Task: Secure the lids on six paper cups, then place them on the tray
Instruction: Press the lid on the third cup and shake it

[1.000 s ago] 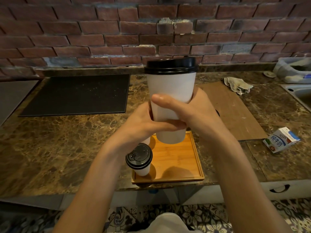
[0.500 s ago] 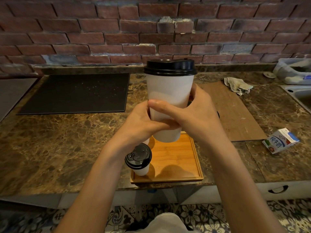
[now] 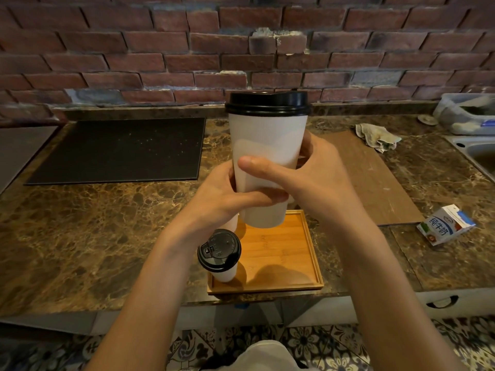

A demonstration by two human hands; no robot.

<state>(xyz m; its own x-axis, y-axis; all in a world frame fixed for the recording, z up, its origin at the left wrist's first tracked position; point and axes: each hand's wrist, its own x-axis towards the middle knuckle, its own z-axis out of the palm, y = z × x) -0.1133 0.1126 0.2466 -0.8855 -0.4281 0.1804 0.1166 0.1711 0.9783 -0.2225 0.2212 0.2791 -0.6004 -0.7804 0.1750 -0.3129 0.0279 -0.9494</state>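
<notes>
A tall white paper cup (image 3: 267, 145) with a black lid (image 3: 267, 103) is held upright in the air above the wooden tray (image 3: 284, 253). My left hand (image 3: 222, 196) grips its lower part from the left, and my right hand (image 3: 316, 180) wraps it from the right with the thumb across the front. On the tray's near left corner stands a smaller lidded cup (image 3: 220, 255). Part of another white cup (image 3: 232, 222) shows behind my left hand, mostly hidden.
A black mat (image 3: 120, 149) lies at the back left of the marble counter (image 3: 80, 231). A brown board (image 3: 375, 180), a crumpled cloth (image 3: 377, 136) and a milk carton (image 3: 444, 224) lie to the right. A sink (image 3: 479, 153) sits at the far right edge.
The held cup has dropped slightly and come a little closer to me, with both hands still around it. The cups on the tray have not moved.
</notes>
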